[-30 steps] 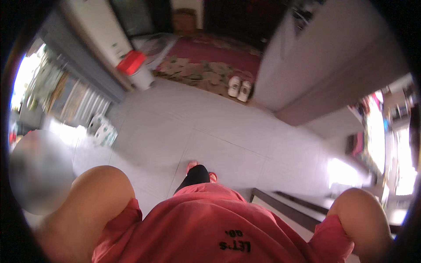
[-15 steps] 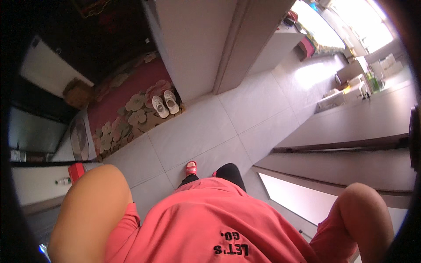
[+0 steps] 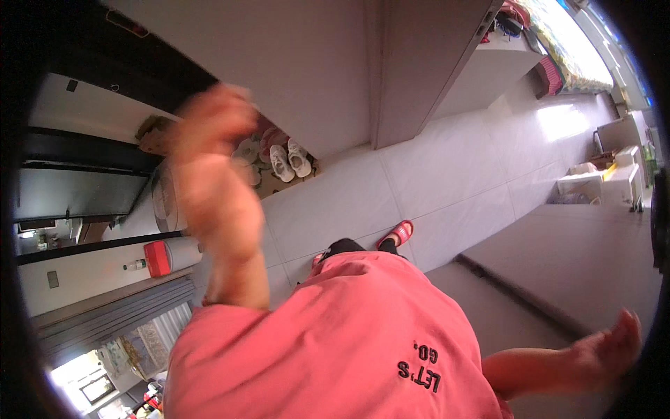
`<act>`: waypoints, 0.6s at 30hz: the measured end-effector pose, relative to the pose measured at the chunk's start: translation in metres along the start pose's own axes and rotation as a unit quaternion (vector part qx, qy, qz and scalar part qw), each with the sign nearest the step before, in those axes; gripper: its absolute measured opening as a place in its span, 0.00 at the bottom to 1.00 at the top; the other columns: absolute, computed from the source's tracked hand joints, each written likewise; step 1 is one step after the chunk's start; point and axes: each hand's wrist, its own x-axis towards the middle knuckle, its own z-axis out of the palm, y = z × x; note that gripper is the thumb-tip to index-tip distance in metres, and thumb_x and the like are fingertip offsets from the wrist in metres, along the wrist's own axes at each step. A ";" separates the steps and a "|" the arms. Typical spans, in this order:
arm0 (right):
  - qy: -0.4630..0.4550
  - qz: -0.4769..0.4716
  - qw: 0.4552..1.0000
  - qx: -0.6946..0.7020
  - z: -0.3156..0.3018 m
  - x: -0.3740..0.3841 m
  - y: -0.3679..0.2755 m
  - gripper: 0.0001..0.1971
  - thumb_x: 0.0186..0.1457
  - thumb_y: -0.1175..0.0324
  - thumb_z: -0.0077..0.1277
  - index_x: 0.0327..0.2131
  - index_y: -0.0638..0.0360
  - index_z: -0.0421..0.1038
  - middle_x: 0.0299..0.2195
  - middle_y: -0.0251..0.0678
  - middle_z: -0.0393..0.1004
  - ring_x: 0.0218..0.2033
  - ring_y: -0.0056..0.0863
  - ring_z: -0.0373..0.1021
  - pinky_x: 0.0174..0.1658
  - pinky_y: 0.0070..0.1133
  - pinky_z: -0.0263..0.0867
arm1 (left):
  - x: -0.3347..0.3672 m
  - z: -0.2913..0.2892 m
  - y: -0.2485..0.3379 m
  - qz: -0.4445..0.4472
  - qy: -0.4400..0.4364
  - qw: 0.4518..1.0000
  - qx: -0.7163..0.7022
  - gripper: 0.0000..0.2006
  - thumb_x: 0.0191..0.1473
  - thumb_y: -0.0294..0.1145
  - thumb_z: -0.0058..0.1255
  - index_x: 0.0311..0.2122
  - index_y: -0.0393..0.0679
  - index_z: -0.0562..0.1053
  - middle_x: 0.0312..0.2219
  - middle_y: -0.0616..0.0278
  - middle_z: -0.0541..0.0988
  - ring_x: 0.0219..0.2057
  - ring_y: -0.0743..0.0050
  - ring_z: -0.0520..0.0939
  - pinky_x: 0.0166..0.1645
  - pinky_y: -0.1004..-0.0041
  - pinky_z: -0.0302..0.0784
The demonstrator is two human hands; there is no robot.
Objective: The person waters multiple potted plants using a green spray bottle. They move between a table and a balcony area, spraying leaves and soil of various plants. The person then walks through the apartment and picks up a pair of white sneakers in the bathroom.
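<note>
My left arm is raised in front of me, and my left hand point(image 3: 216, 115) is smeared by motion near the pale wall edge and the dark doorway. Its fingers blur together, so I cannot make out their shape; no object shows in it. Beyond that hand, a pair of white shoes point(image 3: 289, 162) rests on a flowered rug point(image 3: 249, 159). Out at the far right, my right hand point(image 3: 611, 346) is held away from my body, slightly blurred, fingers stretched out and nothing in them. It is nearest to the grey-brown panel point(image 3: 558, 258).
Grey tiles point(image 3: 335, 192) cover the floor under my red slippers point(image 3: 396, 235). A wall corner with a door frame point(image 3: 398, 77) stands ahead. At left are a red-and-white container point(image 3: 158, 259) and a bottle point(image 3: 135, 265). White shelving point(image 3: 604, 185) and a bed point(image 3: 569, 45) lie at the right.
My left forearm and hand have swung up into view, and my right hand has come into view at the right. The view has turned, and my feet have stepped.
</note>
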 end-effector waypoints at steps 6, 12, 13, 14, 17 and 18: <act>-0.188 0.208 0.937 -0.209 0.015 0.004 0.142 0.11 0.62 0.65 0.42 0.40 0.59 0.73 0.38 0.37 0.75 0.40 0.25 0.71 0.45 0.23 0.68 | -0.064 0.148 -0.069 -0.018 -0.602 0.751 0.273 0.25 0.47 0.40 0.56 0.50 0.43 0.68 0.49 0.50 0.70 0.52 0.55 0.70 0.55 0.60 0.64; -0.214 0.211 0.929 -0.218 0.042 0.047 0.221 0.09 0.60 0.66 0.46 0.38 0.57 0.74 0.35 0.33 0.76 0.33 0.19 0.71 0.37 0.17 0.69 | -0.032 0.253 -0.131 -0.185 -0.661 0.693 0.219 0.27 0.48 0.44 0.55 0.53 0.43 0.68 0.51 0.49 0.69 0.53 0.54 0.68 0.57 0.61 0.61; -0.219 0.212 0.925 -0.228 0.049 0.056 0.233 0.08 0.60 0.66 0.46 0.38 0.57 0.74 0.34 0.33 0.76 0.33 0.18 0.71 0.37 0.17 0.68 | -0.019 0.270 -0.144 -0.176 -0.657 0.700 0.217 0.27 0.48 0.44 0.55 0.52 0.43 0.68 0.51 0.49 0.69 0.53 0.54 0.68 0.57 0.61 0.61; -0.225 0.212 0.920 -0.240 0.059 0.066 0.243 0.08 0.60 0.66 0.46 0.37 0.56 0.74 0.34 0.32 0.76 0.32 0.18 0.71 0.36 0.16 0.68 | -0.006 0.290 -0.157 -0.168 -0.653 0.707 0.214 0.27 0.48 0.44 0.55 0.52 0.43 0.68 0.51 0.49 0.69 0.53 0.54 0.68 0.57 0.61 0.61; -0.235 0.207 0.917 -0.247 0.070 0.094 0.285 0.07 0.60 0.66 0.47 0.36 0.55 0.74 0.33 0.31 0.76 0.31 0.15 0.70 0.34 0.14 0.66 | 0.025 0.348 -0.193 -0.138 -0.675 0.684 0.240 0.26 0.48 0.43 0.56 0.52 0.43 0.68 0.50 0.50 0.69 0.52 0.54 0.69 0.57 0.61 0.62; -0.241 0.205 0.916 -0.249 0.073 0.104 0.298 0.06 0.60 0.66 0.47 0.36 0.55 0.74 0.32 0.30 0.75 0.31 0.14 0.69 0.33 0.13 0.65 | 0.038 0.371 -0.202 -0.123 -0.688 0.675 0.238 0.26 0.48 0.43 0.56 0.51 0.43 0.68 0.50 0.50 0.70 0.52 0.54 0.69 0.56 0.61 0.62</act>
